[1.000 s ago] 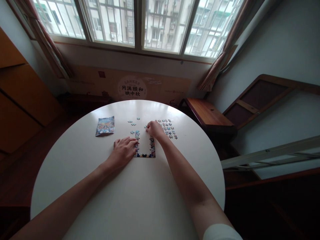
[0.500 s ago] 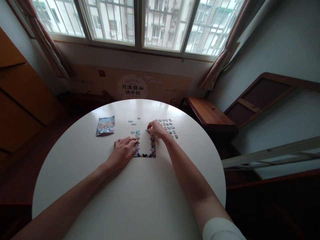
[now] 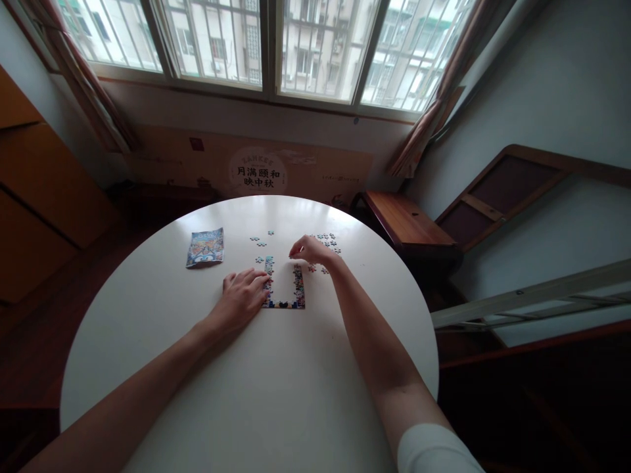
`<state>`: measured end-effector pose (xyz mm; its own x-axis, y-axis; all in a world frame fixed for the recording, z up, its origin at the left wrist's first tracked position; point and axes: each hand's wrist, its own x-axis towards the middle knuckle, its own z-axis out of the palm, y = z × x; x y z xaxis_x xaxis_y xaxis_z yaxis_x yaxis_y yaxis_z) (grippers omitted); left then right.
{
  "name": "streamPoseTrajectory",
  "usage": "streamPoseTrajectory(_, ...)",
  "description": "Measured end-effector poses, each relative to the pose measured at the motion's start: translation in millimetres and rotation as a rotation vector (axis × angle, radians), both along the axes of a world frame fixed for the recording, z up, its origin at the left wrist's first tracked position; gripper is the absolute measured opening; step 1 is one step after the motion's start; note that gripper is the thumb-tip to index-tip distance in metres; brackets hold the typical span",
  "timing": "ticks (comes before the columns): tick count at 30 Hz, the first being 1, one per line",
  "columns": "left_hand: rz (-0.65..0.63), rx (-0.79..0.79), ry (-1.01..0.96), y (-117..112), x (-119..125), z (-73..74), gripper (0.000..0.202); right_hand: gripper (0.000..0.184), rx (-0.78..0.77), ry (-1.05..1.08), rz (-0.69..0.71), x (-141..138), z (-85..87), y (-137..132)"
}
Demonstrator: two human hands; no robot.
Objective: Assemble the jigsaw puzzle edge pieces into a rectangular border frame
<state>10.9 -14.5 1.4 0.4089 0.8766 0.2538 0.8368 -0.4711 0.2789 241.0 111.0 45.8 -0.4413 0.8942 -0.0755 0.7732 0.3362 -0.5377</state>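
Observation:
On the table lies a partly joined jigsaw puzzle (image 3: 300, 293), its joined pieces forming a U that is open at the far end. My left hand (image 3: 243, 289) rests flat beside it, fingertips touching the left strip. Above the top of the right strip, my right hand (image 3: 311, 249) pinches a small jigsaw piece (image 3: 291, 257), mostly hidden by the fingertips. Several loose pieces (image 3: 331, 236) lie in rows to the right, partly covered by that hand and wrist. A few other loose pieces (image 3: 261, 244) are scattered beyond the left strip.
A printed picture sheet or packet (image 3: 205, 248) lies on the left of the round white table (image 3: 276, 381). Beyond the table's right edge is a wooden bench-like piece (image 3: 411, 220). A barred window (image 3: 325, 52) and a printed cardboard panel (image 3: 305, 161) are at the back.
My right hand stays near the top of the right strip, its wrist turned slightly and the pinched piece less visible. My left hand keeps its place on the puzzle. The whole view has shifted a little.

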Motion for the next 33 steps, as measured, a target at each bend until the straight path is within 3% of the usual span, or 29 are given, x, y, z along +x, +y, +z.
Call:
streamPoseTrajectory(9, -0.003, -0.005, 0.000, 1, -1, -2.1, 0.037, 0.018, -0.046, -0.035, 0.005, 17, 16.5, -2)
streamPoseTrajectory(17, -0.010, -0.004, 0.010, 1, -1, -1.5, 0.036, 0.018, -0.055, 0.033, 0.044, 16, 12.7, 0)
streamPoseTrajectory(33, -0.001, 0.006, 0.023, 0, 0, 0.2, 0.035, 0.017, -0.073, -0.051, 0.099, 12, 4.4, 3)
